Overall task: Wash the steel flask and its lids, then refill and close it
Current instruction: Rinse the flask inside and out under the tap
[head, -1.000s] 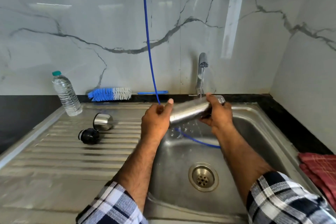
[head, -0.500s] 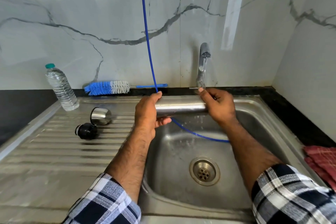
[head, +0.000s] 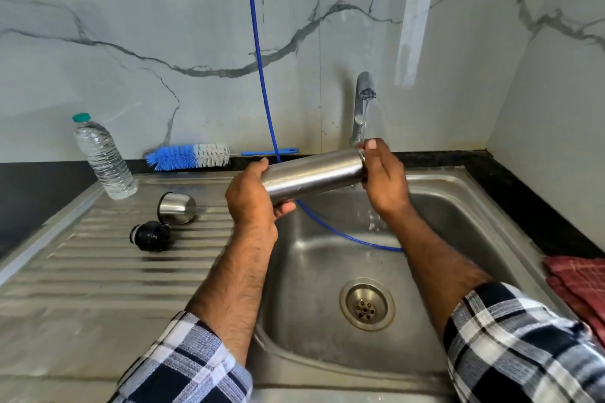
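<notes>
The steel flask (head: 314, 178) is lying almost level above the sink (head: 458, 193), mouth end raised a touch towards the tap (head: 363, 98), and that tilt looks deliberate: the running water (head: 364, 123) lands right at the rim, so it can wash over the neck. The left hand (head: 252, 203) has its grip wrapped round the base end, fingers curled under, thumb on top, carrying the weight. The right hand (head: 383, 180) sits at the mouth, fingers closed round the rim as if rubbing or capping it; whether the palm seals the opening I can't tell. Both lids wait on the ribbed draining board at the sink's left edge, the steel cup lid (head: 176, 208) on its side and the black stopper (head: 150, 235) just in front of it, untouched by water for now. The bottle brush (head: 188, 156) lies along the back edge, within reach.
</notes>
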Available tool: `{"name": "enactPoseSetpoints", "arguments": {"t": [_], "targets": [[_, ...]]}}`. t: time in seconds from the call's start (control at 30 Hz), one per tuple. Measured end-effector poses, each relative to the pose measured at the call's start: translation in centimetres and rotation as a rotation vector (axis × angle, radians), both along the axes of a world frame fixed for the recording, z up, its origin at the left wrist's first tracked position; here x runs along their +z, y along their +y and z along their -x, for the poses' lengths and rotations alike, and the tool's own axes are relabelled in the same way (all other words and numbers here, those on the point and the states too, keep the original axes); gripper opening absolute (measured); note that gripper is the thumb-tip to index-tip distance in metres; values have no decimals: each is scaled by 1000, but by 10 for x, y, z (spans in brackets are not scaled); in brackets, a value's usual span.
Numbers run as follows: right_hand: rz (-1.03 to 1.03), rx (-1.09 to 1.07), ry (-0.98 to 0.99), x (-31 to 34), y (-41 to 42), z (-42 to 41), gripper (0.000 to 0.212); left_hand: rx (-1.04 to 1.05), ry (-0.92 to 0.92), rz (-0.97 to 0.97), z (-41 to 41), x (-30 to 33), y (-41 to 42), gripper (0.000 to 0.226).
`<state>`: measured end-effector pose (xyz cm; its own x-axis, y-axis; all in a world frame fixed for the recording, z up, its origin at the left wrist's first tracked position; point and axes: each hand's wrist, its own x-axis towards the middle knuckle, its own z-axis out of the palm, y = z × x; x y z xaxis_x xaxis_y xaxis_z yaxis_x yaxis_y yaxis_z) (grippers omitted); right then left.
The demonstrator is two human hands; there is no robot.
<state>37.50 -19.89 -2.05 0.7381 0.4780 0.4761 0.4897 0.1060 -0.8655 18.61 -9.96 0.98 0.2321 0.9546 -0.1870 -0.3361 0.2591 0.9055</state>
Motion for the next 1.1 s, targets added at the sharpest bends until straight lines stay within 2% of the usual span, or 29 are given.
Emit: {"name": "enactPoseSetpoints", "arguments": {"t": [0.07,0.1,0.17,0.23,0.3,0.33,0.4,0.47,0.53,0.6,0.63,0.7,0.8,0.87,0.93,1.0,1.03,1.1], "targets": [[95,-40,-89,1,3,4,47,17,30,6,8,2,4,27],[178,-83,-33,6,6,7,44,29,45,-21,11,4,3,26],[324,-43,276,18,17,11,38,63,63,-101,17,6,5,24],[419,107,601,26,22,5,39,81,62,-202,21,6,9,21],[473,199,729,29,20,-1,46,72,72,-329,22,5,12,17],[472,194,697,29,20,-1,46,67,85,-372,21,5,12,17],[411,84,445,22,21,-3,45,60,106,-364,17,4,13,19],[208,11,124,11,21,-4,44,52,109,-266,13,3,14,22],[19,113,-109,0,16,-11,40,19,109,-111,11,3,15,24],[-24,153,-288,-7,9,-19,35,-18,91,12,9,3,13,25],[-24,134,-307,-10,8,-21,34,-30,91,32,7,3,12,25],[11,61,-159,-6,7,-15,34,-36,95,-17,4,0,9,24],[302,-4,465,13,10,-2,37,-10,79,-200,2,-5,10,26],[525,61,700,16,6,-5,45,-1,77,-335,4,-7,12,31],[569,191,842,15,1,-11,49,-29,79,-481,6,-8,14,35],[491,249,916,18,-1,-9,44,-33,75,-567,7,-7,13,33],[423,226,868,22,-1,-6,42,-23,62,-563,6,-6,12,31],[247,63,597,27,5,-1,38,3,16,-454,4,-1,10,25]]}}
